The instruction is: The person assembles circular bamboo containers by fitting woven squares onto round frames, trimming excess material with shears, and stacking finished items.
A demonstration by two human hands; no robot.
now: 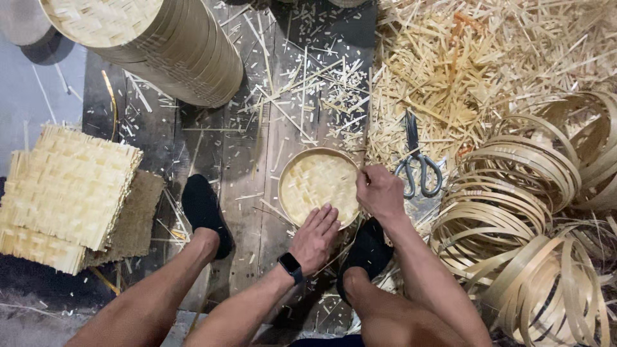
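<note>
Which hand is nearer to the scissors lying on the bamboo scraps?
Right. The right hand sits at the round woven tray's right rim, just left of the scissors. The left hand rests on the tray's lower rim, farther away.

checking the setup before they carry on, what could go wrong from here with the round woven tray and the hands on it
The scissors lie close beside the right hand, so a sideways reach might catch the blades. The left hand presses the round woven tray at its rim, where splinters seem likely. Loose bamboo strips litter the planks around the feet; they could slip underfoot.
</note>
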